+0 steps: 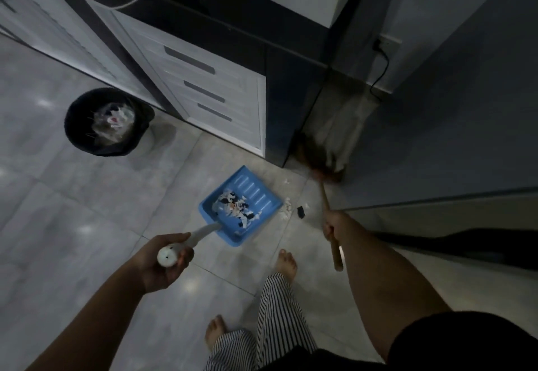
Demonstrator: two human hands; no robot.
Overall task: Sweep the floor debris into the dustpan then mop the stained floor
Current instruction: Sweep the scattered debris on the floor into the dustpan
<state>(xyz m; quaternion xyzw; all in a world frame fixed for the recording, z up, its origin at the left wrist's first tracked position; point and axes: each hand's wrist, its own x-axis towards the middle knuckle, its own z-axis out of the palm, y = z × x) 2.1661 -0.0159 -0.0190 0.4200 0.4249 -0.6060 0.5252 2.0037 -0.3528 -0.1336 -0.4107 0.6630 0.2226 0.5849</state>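
We judge the sweeping to be well along but not finished. A good heap of torn paper scraps (233, 209) already sits in the blue dustpan (251, 188). A few white bits (286, 210) and one small dark piece (301, 211) lie on the floor (87, 225) just beside the pan's right edge. The mopping is all left to do; we see no mop, and the light is too dim to make out any stain.

Our left hand (163, 260) has its fingers curled round the top of the pan's white handle and holds the pan tilted. We cannot tell whether its lip touches the tiles. Our right hand (334, 225) grips the wooden stick of the broom (323, 193) partway down. The broom's blurred head reaches into the floor's corner, where the dark side of the drawer cabinet (218, 103) meets the wall. That puts the head beyond the loose bits, which lie between it and the pan. A black bin (87, 143) stands well apart to the left.
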